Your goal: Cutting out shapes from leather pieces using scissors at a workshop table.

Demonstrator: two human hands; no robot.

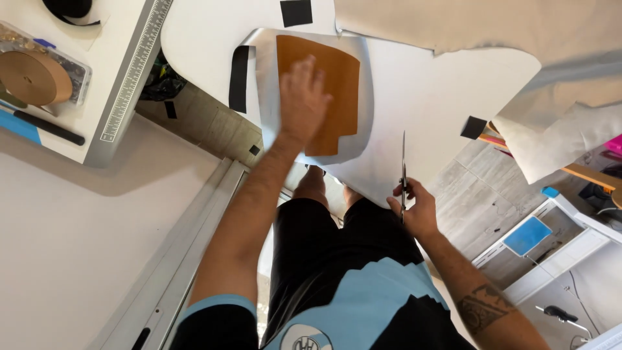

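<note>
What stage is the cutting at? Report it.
Done: the tan leather-like pattern piece already lies on the white sheet material. In hand: the left hand presses that piece flat, while the right hand holds the thin metal scissors with their blades at the sheet's near edge. Left: the sheet around the piece looks uncut; no cut outline shows.

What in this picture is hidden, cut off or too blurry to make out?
All in the head view:
- Brown sheet: the left hand lies on it and covers part of it; the hand itself is motion-blurred.
- Scissors: seen edge-on, handles buried in the right hand, so whether the blades are open cannot be told.
- Clear box behind the tape roll: contents too small.
- Black strap: cut off by the top edge.
</note>
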